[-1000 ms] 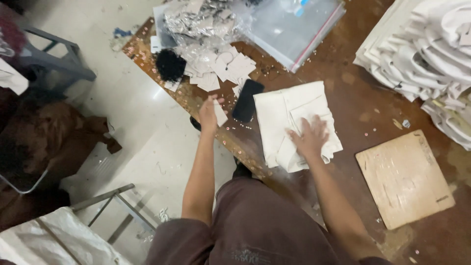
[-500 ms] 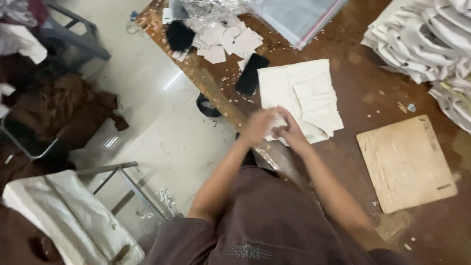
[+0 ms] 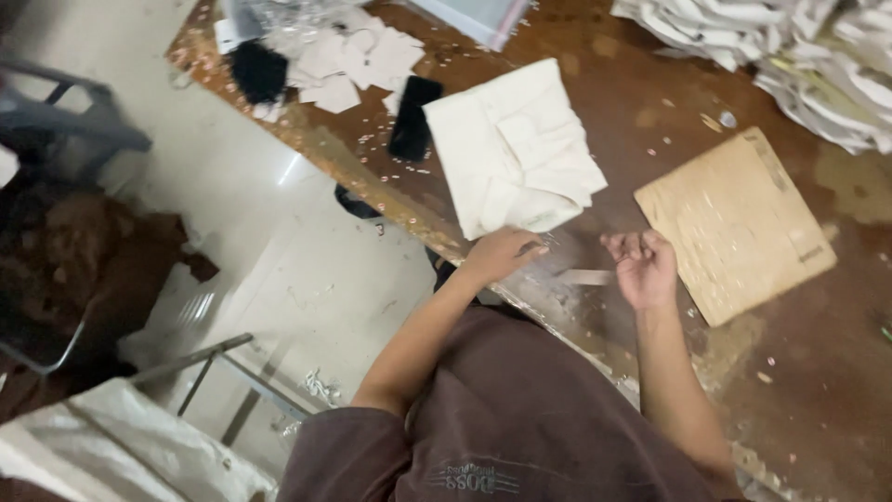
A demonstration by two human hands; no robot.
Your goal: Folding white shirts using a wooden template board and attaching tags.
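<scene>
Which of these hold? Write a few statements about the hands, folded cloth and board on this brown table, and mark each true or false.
1. The folded cream cloth lies flat on the brown wooden table. True.
2. The left hand presses on the square pale wooden board. False: it is at the cloth's near edge.
3. The right hand is curled, beside the board. True.
4. The flat black object lies on the board. False: it lies left of the cloth.

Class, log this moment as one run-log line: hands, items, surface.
left hand: at folded cream cloth edge | right hand: curled, by wooden board | surface: brown table
</scene>
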